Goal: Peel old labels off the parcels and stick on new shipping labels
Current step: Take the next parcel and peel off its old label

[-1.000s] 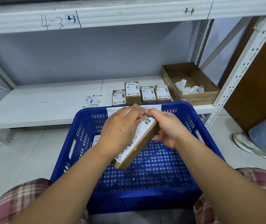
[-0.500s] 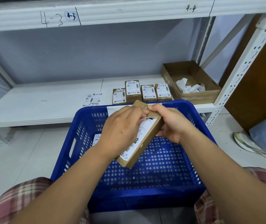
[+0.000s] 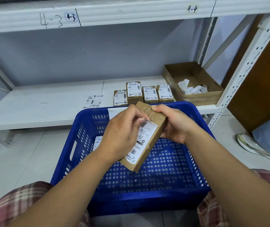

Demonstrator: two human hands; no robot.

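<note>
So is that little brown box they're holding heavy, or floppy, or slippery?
Probably light: the right hand holds the box tilted in mid-air by its top end while the left hand picks at its label. Likely stiff: its edges look straight and uncrushed. The glossy tape on top may be slightly slippery.

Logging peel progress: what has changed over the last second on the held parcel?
The left hand pinches the old label at its top corner and has drawn it down, baring taped cardboard at the upper end of the parcel. The right hand keeps its grip on that end; the parcel stays over the blue crate, shelf parcels unmoved.
</note>
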